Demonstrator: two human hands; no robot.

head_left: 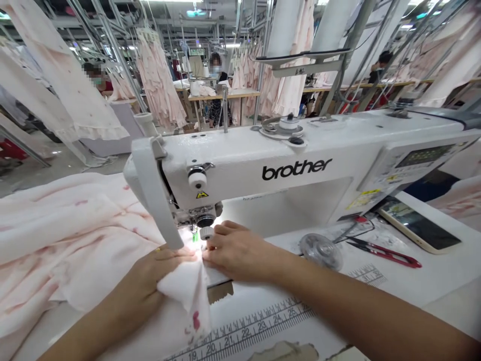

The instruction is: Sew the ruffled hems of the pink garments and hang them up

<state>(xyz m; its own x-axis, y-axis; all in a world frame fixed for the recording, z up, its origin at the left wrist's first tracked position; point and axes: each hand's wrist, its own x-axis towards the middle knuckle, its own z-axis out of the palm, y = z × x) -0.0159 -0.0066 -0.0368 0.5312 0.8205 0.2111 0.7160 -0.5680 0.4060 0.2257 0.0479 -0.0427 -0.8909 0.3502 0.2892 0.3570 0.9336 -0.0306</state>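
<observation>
Pale pink fabric with small darker pink marks (93, 220) spreads over the left of the table and runs under the needle area of a white Brother sewing machine (233, 160). My left hand (154, 271) lies on this fabric just left of the lit presser foot (195, 235), fingers stretched toward it. Close on the other side, my right hand (236, 248) has its fingers curled and pinched at the fabric's edge. A corner of the cloth (184, 288) folds up beside my left hand. The fingertips nearest the needle are partly lost in glare.
Right of my forearm lie a clear bobbin-like disc (321, 250), red-handled thread snips (387, 251) and a phone (419, 223). A printed ruler scale (246, 333) crosses the tabletop. Thread cones (283, 30) stand above the machine. Hanging pink garments (158, 75) and co-workers (216, 75) are beyond.
</observation>
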